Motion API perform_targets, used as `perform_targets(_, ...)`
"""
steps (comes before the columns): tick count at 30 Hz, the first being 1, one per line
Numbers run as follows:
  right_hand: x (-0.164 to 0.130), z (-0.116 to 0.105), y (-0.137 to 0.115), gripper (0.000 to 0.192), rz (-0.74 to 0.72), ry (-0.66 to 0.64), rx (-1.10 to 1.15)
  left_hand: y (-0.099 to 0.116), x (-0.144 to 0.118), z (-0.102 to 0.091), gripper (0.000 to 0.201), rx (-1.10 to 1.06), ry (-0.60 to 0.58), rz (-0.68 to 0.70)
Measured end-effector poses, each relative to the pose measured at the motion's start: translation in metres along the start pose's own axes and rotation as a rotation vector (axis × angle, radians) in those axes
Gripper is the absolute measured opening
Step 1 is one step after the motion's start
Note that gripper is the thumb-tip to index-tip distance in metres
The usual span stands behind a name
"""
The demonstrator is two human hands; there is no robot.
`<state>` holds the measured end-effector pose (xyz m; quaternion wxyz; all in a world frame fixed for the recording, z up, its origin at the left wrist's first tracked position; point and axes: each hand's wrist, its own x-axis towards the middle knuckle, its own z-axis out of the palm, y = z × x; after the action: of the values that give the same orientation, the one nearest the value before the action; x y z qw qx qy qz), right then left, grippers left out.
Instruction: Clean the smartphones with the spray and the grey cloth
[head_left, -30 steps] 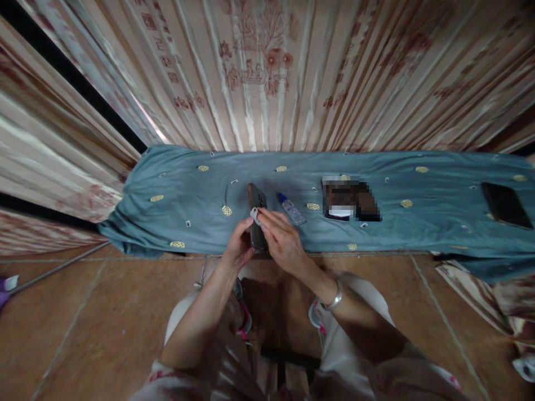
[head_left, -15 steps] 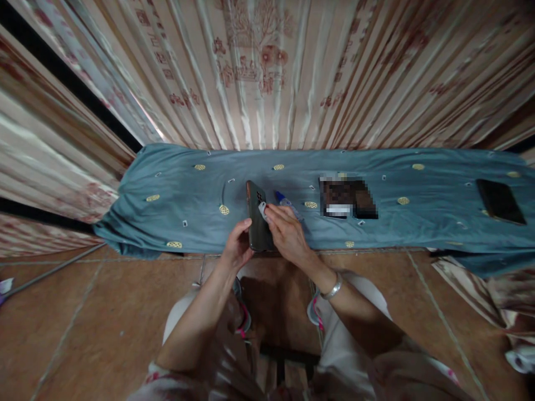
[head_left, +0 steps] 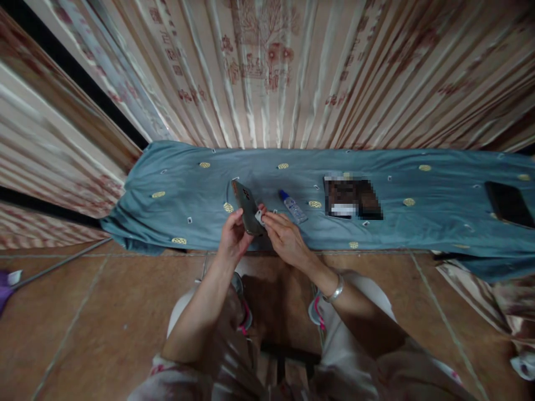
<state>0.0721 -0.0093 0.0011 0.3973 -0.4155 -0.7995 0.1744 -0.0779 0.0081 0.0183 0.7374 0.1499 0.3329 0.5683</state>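
Dark slab-shaped phone with rear camera cluster (head_left: pixel 244 205) held tilted, back side up, above near edge of blue-grey patterned cloth (head_left: pixel 376 223) draped over low bench, left of middle. Left hand (head_left: pixel 232 240) curled round phone's lower end, fingers closed on it. Right hand (head_left: pixel 285 240) pinching small white wipe pad (head_left: pixel 259 217) between thumb and fingertips, pad pressed against phone's lower right edge. Silver bangle (head_left: pixel 336 288) on right wrist.

Step in hand, by the look of it: wiping or cleaning phone's back, midway. Next move likely calls for steady left-hand hold, light pressure from pad, care round camera lenses, no slipping off edge.

Just right of phone, lying on cloth: small clear plastic dropper bottle with blue cap (head_left: pixel 293 205), apart from both hands. Further right, blurred dark rectangular item (head_left: pixel 351 197), detail not readable. Near far right edge of cloth, second flat black phone (head_left: pixel 509 203), well apart. Behind bench, pleated beige curtain with red printed motifs (head_left: pixel 267 72). Below, brown tiled floor (head_left: pixel 83 312), knees in light trousers.
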Motion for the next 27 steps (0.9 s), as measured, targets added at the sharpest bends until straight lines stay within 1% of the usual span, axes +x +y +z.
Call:
perform_targets(3, -0.004, -0.004, -0.006, 0.036, -0.002, 0.011, 0.025, 0.003, 0.0, -0.001, 0.026, -0.007, 0.03, 0.013)
perform_targets(6, -0.006, -0.007, -0.016, 0.032, -0.022, 0.05, 0.067, 0.005, 0.0, -0.002, 0.023, 0.011, 0.078, 0.026)
perform_targets(9, -0.004, -0.008, -0.025, 0.032, -0.047, 0.086, 0.108, 0.001, 0.002, -0.004, 0.021, 0.038, 0.098, 0.021)
perform_targets(12, -0.001, -0.008, -0.029, 0.033, -0.064, 0.104, 0.078, -0.004, 0.006, -0.005, 0.021, 0.049, 0.103, -0.002)
perform_targets(16, -0.002, -0.007, -0.028, 0.033, -0.123, 0.114, -0.031, -0.007, 0.009, -0.007, 0.022, 0.06, 0.112, -0.049)
perform_targets(20, -0.008, -0.005, -0.022, 0.033, -0.186, 0.093, -0.098, -0.003, 0.006, -0.007, 0.025, 0.022, 0.099, -0.047)
perform_targets(24, -0.012, -0.007, -0.018, 0.033, -0.179, 0.059, -0.092, 0.002, 0.002, -0.002, 0.028, -0.007, 0.1, -0.034)
perform_targets(27, -0.011, -0.009, -0.017, 0.032, -0.157, 0.053, -0.054, 0.005, 0.001, 0.002, 0.034, -0.033, 0.109, -0.015)
